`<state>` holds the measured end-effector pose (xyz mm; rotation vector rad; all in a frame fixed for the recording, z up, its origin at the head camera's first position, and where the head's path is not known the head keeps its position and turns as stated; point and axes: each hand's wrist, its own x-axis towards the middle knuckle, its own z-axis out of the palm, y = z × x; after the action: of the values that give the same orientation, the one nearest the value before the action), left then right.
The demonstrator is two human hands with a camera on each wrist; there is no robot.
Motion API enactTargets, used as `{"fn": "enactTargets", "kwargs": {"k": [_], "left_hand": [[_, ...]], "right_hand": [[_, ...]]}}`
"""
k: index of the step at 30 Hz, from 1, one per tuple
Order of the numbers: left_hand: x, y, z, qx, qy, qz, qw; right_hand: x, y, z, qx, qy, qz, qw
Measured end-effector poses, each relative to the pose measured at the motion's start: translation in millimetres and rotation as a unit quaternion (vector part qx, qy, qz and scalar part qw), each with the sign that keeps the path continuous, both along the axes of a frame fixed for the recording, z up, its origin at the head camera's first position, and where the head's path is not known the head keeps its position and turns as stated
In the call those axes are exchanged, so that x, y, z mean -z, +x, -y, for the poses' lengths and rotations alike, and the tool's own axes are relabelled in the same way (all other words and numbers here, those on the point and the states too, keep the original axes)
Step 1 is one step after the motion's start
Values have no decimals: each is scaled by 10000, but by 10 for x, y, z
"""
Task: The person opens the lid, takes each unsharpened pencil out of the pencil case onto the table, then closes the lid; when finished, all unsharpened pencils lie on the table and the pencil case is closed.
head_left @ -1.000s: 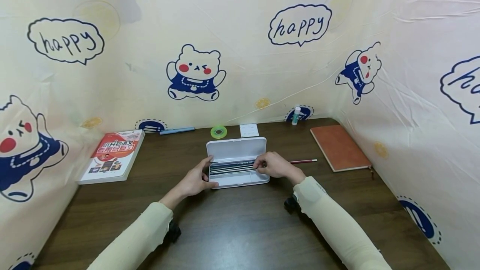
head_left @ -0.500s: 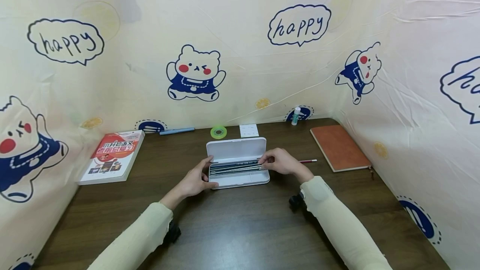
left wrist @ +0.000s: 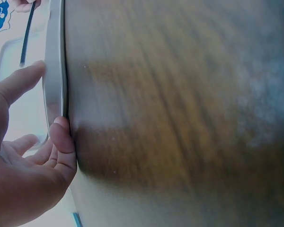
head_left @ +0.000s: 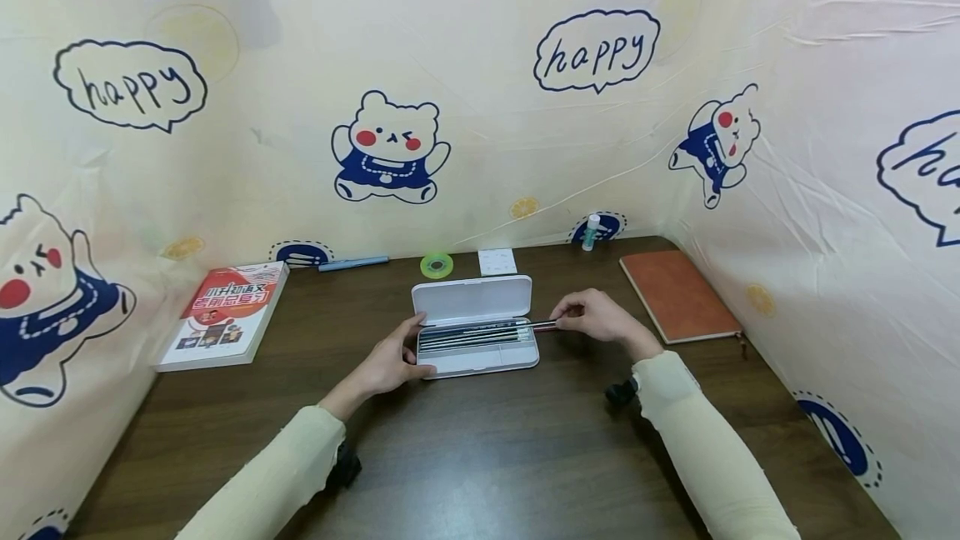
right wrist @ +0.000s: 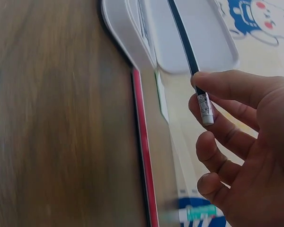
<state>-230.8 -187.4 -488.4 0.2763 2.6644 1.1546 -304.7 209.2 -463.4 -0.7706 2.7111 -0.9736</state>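
Observation:
A white pencil case (head_left: 472, 298) lies with its lid up at the middle of the table, several dark pencils (head_left: 457, 337) inside. My left hand (head_left: 386, 361) grips its left end; in the left wrist view the thumb and a curled finger touch the case's wall (left wrist: 54, 71). My right hand (head_left: 596, 317), to the right of the case, pinches a black pencil (right wrist: 185, 42) near its white eraser end between thumb and index finger. That pencil slants up over the case. A red pencil (right wrist: 144, 142) lies on the table beside the case, mostly hidden by the right hand in the head view.
Behind the case lie green tape (head_left: 437, 265), a white card (head_left: 497, 262) and a blue pen (head_left: 354, 263). A glue stick (head_left: 590, 233) stands at the back. A book (head_left: 225, 315) lies left, a brown notebook (head_left: 678, 297) right. Printed cloth walls enclose the table.
My right hand has moved right, out of the case, drawing the black pencil partly past the case's right end. The left hand has stayed on the case.

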Motion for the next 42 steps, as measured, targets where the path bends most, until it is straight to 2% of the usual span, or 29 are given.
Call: {"fn": "enactTargets", "kwargs": {"k": [15, 25, 33, 42], "left_hand": [[-18, 8, -1, 9, -26, -49, 10000], [-5, 0, 2, -18, -7, 16, 10000], [1, 0, 13, 31, -5, -31, 10000], [4, 4, 12, 61, 22, -65, 10000]], "right_hand": [[-54, 5, -623, 648, 84, 182, 9977], [-16, 67, -920, 731, 224, 104, 9970], [57, 65, -1048, 671, 318, 179, 9971], [111, 30, -1029, 697, 662, 127, 9953]]}}
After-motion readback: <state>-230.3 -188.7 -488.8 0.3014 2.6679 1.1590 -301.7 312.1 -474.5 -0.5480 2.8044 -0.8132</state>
